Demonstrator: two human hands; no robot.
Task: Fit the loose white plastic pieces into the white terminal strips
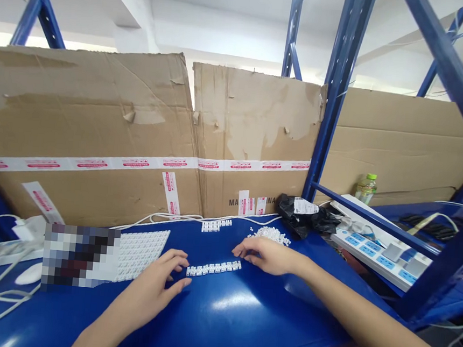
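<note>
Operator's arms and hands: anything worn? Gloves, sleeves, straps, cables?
No gloves: the left hand and right hand are bare. The left forearm and right forearm are bare too, with no sleeve in view. No watch, strap, cable or marking shows on either arm. The upper arms are out of frame.

Head-worn view, facing forward and down across a blue workbench (242, 331). Left hand (153, 277) and right hand (268, 255) appear close, at lower centre.

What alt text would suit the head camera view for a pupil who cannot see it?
The left hand and right hand flank a strip of small white plastic pieces on a blue workbench, near a loose heap of more pieces, with taped cardboard behind.
</note>
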